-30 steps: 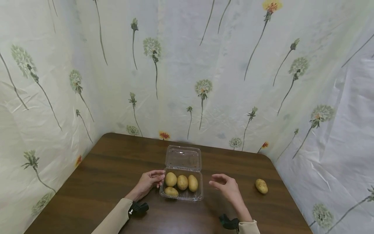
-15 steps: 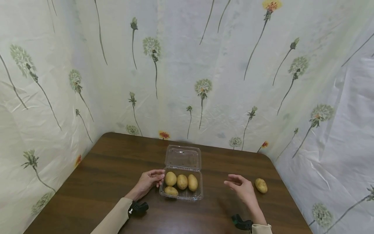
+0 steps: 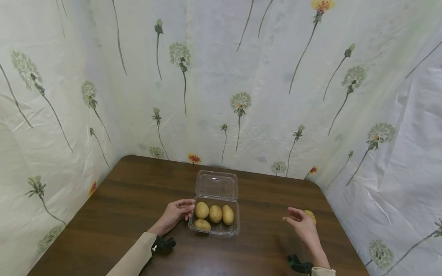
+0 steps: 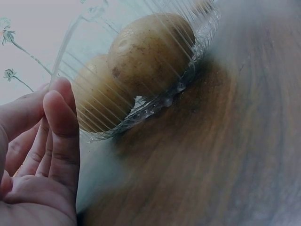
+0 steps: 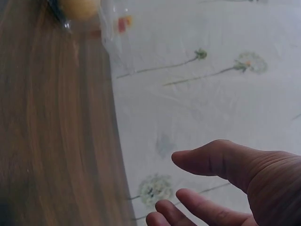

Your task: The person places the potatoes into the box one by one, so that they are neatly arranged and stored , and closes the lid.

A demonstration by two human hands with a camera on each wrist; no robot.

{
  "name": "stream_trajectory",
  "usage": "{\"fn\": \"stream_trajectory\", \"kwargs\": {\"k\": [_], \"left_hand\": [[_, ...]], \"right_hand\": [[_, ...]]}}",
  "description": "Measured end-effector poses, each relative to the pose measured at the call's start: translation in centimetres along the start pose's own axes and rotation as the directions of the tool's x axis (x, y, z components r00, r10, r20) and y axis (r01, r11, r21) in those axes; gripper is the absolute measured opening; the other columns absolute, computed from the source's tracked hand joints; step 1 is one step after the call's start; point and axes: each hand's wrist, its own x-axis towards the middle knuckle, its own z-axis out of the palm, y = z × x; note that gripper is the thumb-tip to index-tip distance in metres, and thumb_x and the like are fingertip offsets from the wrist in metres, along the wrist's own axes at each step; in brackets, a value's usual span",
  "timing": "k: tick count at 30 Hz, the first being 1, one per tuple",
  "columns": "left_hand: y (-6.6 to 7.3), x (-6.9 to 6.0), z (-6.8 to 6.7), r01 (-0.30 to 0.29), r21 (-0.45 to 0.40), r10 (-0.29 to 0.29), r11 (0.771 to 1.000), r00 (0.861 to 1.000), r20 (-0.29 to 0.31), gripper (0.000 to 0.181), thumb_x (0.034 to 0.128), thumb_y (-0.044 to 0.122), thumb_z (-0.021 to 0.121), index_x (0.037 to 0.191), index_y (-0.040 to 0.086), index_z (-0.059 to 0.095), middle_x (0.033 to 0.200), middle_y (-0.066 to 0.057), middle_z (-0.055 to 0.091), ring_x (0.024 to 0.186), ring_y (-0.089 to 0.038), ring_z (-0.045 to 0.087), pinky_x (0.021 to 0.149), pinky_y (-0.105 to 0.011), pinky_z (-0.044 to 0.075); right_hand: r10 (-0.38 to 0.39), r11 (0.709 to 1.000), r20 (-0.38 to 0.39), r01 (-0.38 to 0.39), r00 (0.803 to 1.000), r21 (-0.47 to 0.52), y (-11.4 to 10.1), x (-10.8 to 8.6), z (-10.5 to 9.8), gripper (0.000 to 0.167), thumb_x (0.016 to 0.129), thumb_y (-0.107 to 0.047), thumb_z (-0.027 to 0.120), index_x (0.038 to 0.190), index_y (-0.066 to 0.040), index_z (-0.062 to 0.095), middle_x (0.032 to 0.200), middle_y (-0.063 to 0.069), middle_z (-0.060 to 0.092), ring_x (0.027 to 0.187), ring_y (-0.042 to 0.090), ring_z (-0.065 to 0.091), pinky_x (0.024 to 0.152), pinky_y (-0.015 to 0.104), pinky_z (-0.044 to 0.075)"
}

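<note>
A clear plastic clamshell container (image 3: 224, 232) lies on the table with its lid (image 3: 216, 184) raised toward the back. Several potatoes (image 3: 215, 214) sit inside it. My left hand (image 3: 174, 215) pinches the container's left rim between thumb and fingers; the left wrist view shows this grip close up, with potatoes (image 4: 150, 54) behind the ribbed clear wall. Over the right part of the table, my right hand (image 3: 304, 227) has relaxed, parted fingers and holds nothing. Just beyond it lies a single potato (image 3: 311, 215), partly hidden by the hand.
The dark wooden table (image 3: 138, 191) has rounded far corners. A pale curtain (image 3: 207, 115) with a dandelion print hangs behind it and along both sides. Each wrist carries a black camera mount (image 3: 164, 245).
My right hand has moved rightward, away from the container and up to the lone potato, which it now partly covers. The left hand and container stay put.
</note>
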Motion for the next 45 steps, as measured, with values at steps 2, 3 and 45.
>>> {"fn": "stream_trajectory", "kwargs": {"k": [2,3,45], "left_hand": [[0.1,0.0,0.0,0.001,0.005,-0.001,1.0,1.0,-0.002,0.049,0.0926,0.018,0.066,0.131,-0.008,0.052,0.081,0.003,0.068,0.066,-0.007,0.061,0.058,-0.02,0.049],[0.1,0.0,0.0,-0.002,0.009,0.002,1.0,1.0,-0.002,0.049,0.0926,0.018,0.066,0.131,-0.008,0.052,0.081,0.003,0.068,0.067,-0.007,0.061,0.058,-0.02,0.049],[0.0,0.1,0.3,0.011,-0.013,-0.012,1.0,0.999,-0.041,0.043,0.0924,0.017,0.066,0.128,-0.005,0.056,0.081,0.001,0.069,0.066,-0.009,0.062,0.057,-0.021,0.049]], "right_hand": [[0.018,1.0,0.013,-0.018,1.0,0.018,0.4,0.2,-0.4,0.059,0.09,-0.031,0.07,0.137,-0.001,0.05,0.136,0.02,0.054,0.11,0.013,0.063,0.089,0.027,0.05],[0.023,0.999,0.023,-0.024,0.999,0.028,0.6,0.4,-0.5,0.059,0.09,-0.032,0.069,0.137,-0.001,0.049,0.136,0.02,0.055,0.105,0.005,0.063,0.09,0.027,0.05],[0.193,0.981,-0.298,-0.188,0.935,0.044,5.7,3.7,-3.8,0.059,0.089,-0.026,0.066,0.135,0.006,0.047,0.134,0.03,0.049,0.121,0.041,0.048,0.097,0.049,0.038]]}}
